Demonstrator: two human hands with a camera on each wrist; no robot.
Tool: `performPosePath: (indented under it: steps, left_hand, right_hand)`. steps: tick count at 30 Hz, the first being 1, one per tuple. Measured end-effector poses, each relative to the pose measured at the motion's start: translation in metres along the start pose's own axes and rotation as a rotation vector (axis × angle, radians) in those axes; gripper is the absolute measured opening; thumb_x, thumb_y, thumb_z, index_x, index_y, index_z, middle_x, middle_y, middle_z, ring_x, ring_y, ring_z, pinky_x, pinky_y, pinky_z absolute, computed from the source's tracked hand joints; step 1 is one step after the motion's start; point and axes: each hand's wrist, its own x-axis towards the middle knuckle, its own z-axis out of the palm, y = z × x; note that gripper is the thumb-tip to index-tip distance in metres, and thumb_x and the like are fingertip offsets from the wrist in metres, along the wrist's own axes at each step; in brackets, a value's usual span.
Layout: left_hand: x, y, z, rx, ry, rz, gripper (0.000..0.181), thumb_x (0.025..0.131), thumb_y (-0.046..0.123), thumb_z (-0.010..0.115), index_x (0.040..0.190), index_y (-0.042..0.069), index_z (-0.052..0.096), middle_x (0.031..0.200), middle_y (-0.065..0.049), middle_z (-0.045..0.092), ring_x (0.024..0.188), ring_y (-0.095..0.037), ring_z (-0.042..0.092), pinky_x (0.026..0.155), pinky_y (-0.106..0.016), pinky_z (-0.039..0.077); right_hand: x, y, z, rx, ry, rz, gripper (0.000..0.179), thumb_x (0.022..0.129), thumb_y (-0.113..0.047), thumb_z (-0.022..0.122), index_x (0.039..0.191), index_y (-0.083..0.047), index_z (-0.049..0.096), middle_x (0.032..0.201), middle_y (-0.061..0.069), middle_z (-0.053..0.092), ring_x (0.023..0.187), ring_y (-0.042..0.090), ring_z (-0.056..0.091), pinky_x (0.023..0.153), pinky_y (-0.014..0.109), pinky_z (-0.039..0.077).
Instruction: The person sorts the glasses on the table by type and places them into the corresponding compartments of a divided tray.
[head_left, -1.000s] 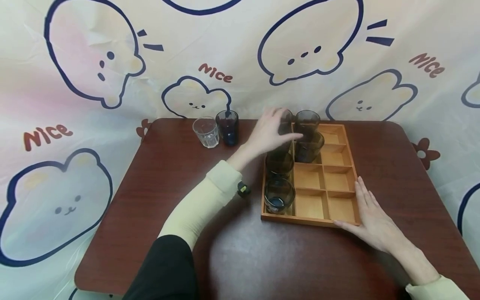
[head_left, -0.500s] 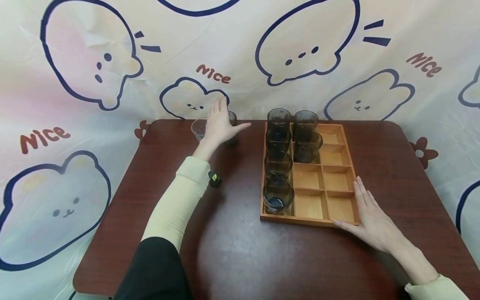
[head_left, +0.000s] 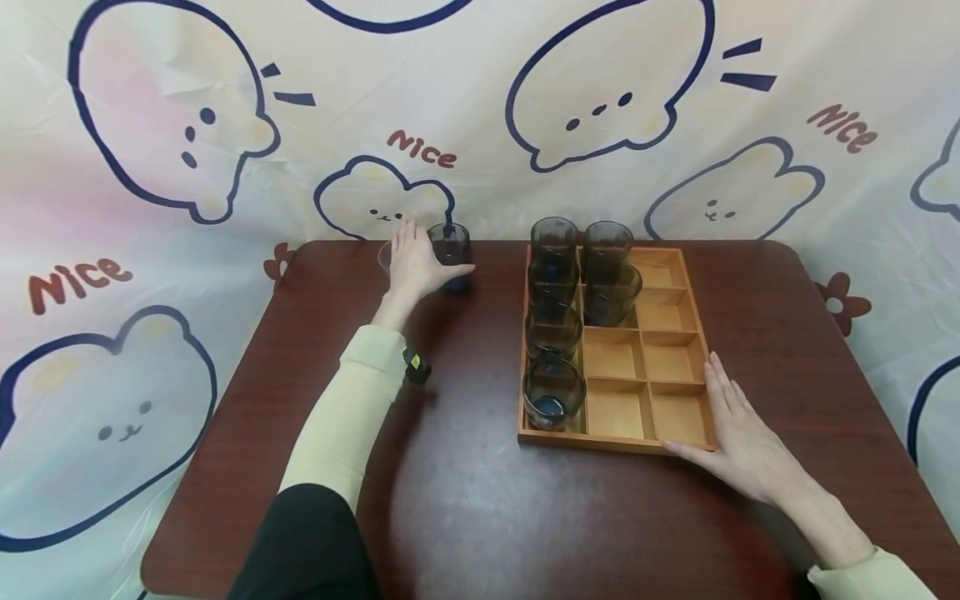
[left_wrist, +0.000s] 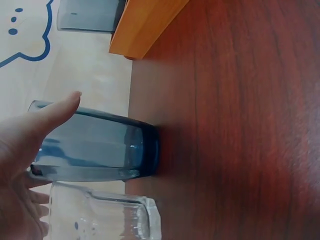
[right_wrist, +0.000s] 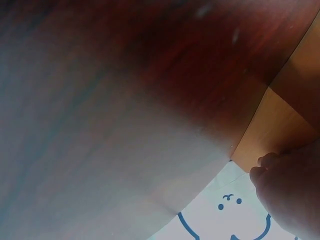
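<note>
My left hand (head_left: 411,265) is at a dark blue drinking glass (head_left: 452,243) near the table's back edge. Its thumb stretches out across the near side of this glass (left_wrist: 95,145) in the left wrist view, and its fingers extend on the other side. Right beside stands a clear faceted glass (left_wrist: 100,210), mostly covered by the hand in the head view. My right hand (head_left: 750,442) rests on the near right corner of a wooden divided tray (head_left: 600,443), fingers straight along its side. Smoky dark glasses (head_left: 552,396) fill the tray's left column.
More smoky glasses (head_left: 611,293) stand in the far part of the tray's middle column. Bare compartments (head_left: 617,408) show in its near and right parts. The brown table (head_left: 315,333) ends at a cartoon-printed sheet (head_left: 480,83) behind.
My left hand has left the glasses in the tray and moved left to the blue and clear glasses, then lowered slightly. My right hand stays at the tray corner.
</note>
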Motion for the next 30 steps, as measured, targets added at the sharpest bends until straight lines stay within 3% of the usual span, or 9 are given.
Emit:
performPosePath:
  steps: [6, 8, 13, 16, 20, 24, 30]
  left_hand:
    - [-0.002, 0.002, 0.004, -0.09, 0.05, 0.0, 0.11, 0.085, 0.051, 0.093, 0.16, -0.012, 0.043, 0.181, -0.026, 0.024, 0.174, -0.039, 0.011, 0.143, -0.049, 0.004]
    - [0.003, -0.004, 0.013, -0.114, 0.066, 0.003, 0.114, 0.081, 0.056, 0.094, 0.161, -0.009, 0.044, 0.182, -0.024, 0.024, 0.174, -0.038, 0.01, 0.143, -0.048, 0.004]
    - [0.0, -0.001, 0.024, -0.229, 0.104, 0.047, 0.106, 0.079, 0.046, 0.098, 0.157, -0.007, 0.049, 0.18, -0.025, 0.029, 0.174, -0.039, 0.012, 0.143, -0.05, 0.007]
    - [0.006, -0.006, 0.041, -0.318, 0.143, 0.078, 0.101, 0.079, 0.039, 0.099, 0.157, -0.002, 0.05, 0.178, -0.022, 0.035, 0.174, -0.038, 0.013, 0.142, -0.053, 0.009]
    - [0.02, -0.019, 0.068, -0.426, 0.212, 0.095, 0.104, 0.073, 0.051, 0.101, 0.157, 0.015, 0.053, 0.165, -0.011, 0.055, 0.162, -0.033, 0.043, 0.133, -0.058, 0.036]
    - [0.009, -0.006, 0.061, -0.585, 0.214, 0.092, 0.103, 0.069, 0.052, 0.103, 0.156, 0.023, 0.055, 0.152, -0.003, 0.066, 0.143, -0.026, 0.061, 0.122, -0.053, 0.048]
    - [-0.03, 0.033, 0.022, -0.873, 0.15, 0.148, 0.085, 0.08, 0.017, 0.099, 0.154, 0.013, 0.057, 0.151, -0.012, 0.067, 0.143, -0.027, 0.062, 0.123, -0.044, 0.049]
  right_hand:
    - [0.0, 0.0, -0.001, -0.004, 0.003, -0.002, 0.131, 0.095, -0.055, 0.082, 0.175, -0.002, -0.006, 0.185, 0.022, -0.007, 0.173, 0.043, 0.007, 0.131, 0.015, -0.015]
    - [0.0, 0.0, -0.001, -0.002, 0.002, 0.001, 0.131, 0.095, -0.055, 0.082, 0.175, -0.002, -0.006, 0.186, 0.022, -0.007, 0.172, 0.044, 0.007, 0.131, 0.015, -0.015]
    - [-0.001, 0.0, -0.001, 0.006, -0.004, 0.011, 0.131, 0.095, -0.056, 0.082, 0.175, -0.004, -0.006, 0.186, 0.02, -0.007, 0.172, 0.046, 0.009, 0.132, 0.017, -0.014]
    - [0.0, 0.0, -0.001, 0.006, -0.007, 0.013, 0.131, 0.095, -0.056, 0.082, 0.175, -0.004, -0.007, 0.186, 0.02, -0.008, 0.172, 0.046, 0.008, 0.133, 0.019, -0.014]
    - [0.0, 0.0, -0.001, -0.001, -0.007, 0.011, 0.131, 0.095, -0.057, 0.081, 0.175, -0.003, -0.007, 0.186, 0.021, -0.008, 0.172, 0.045, 0.008, 0.132, 0.017, -0.015]
    - [0.0, -0.001, -0.002, -0.001, -0.01, 0.019, 0.13, 0.095, -0.057, 0.081, 0.175, -0.003, -0.007, 0.186, 0.021, -0.008, 0.172, 0.046, 0.009, 0.132, 0.017, -0.015]
    - [-0.001, -0.002, -0.001, 0.012, -0.018, 0.038, 0.13, 0.095, -0.058, 0.08, 0.175, -0.005, -0.008, 0.186, 0.019, -0.011, 0.171, 0.048, 0.01, 0.138, 0.027, -0.012]
